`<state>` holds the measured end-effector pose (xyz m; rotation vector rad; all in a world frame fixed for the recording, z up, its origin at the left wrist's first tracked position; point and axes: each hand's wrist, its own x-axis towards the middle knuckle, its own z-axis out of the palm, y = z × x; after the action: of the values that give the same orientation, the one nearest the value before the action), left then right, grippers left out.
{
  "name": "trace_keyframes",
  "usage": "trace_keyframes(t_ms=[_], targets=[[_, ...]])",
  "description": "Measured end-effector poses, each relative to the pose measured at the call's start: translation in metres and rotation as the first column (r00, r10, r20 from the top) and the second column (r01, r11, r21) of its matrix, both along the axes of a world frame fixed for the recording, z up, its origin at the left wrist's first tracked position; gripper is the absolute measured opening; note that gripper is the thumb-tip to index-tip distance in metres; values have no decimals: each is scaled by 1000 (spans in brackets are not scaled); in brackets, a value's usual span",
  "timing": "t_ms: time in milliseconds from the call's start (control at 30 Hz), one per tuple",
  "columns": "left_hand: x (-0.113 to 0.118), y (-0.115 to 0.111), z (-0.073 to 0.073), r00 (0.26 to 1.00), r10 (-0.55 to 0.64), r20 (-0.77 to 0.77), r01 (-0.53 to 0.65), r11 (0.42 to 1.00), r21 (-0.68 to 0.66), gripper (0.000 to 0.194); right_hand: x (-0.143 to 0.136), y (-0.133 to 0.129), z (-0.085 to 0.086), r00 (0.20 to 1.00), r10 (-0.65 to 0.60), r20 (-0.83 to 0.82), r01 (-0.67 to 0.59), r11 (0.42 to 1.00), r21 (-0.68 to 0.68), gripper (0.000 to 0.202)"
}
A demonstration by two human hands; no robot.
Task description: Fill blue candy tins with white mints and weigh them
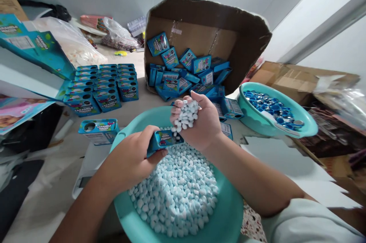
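Note:
Over a turquoise basin of pale blue and white candies, my left hand grips a small blue candy tin between thumb and fingers. The tin is tilted, its round opening facing right. My right hand is cupped around a heap of candies, its fingers beside the tin's opening. A few candies sit right at that opening. Another blue tin with a round hole stands on a white scale left of the basin.
Rows of blue tins stand at the back left. A tipped cardboard box spills more tins. At the right, a smaller turquoise basin contains blue and silver lids. An opened blue display carton stands at the left.

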<state>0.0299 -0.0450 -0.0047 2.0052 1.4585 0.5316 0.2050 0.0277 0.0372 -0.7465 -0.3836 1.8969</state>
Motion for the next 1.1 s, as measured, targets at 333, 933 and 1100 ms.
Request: trace_keyframes(t_ms=[333,933,1100], targets=[[0,-2,1,1000,10,13,-10,1000,-2,33,3,0,1,1000,13,14,-13,1000,-11,27],[0,-2,-2,997,55,48,-59,996,69,33,5,-2,3,1000,12,2,-12,999,48,31],[-1,-1,-6,994,69,86,-81,985,152,37,7,-3,6,1000,12,26,-14,996,92,32]])
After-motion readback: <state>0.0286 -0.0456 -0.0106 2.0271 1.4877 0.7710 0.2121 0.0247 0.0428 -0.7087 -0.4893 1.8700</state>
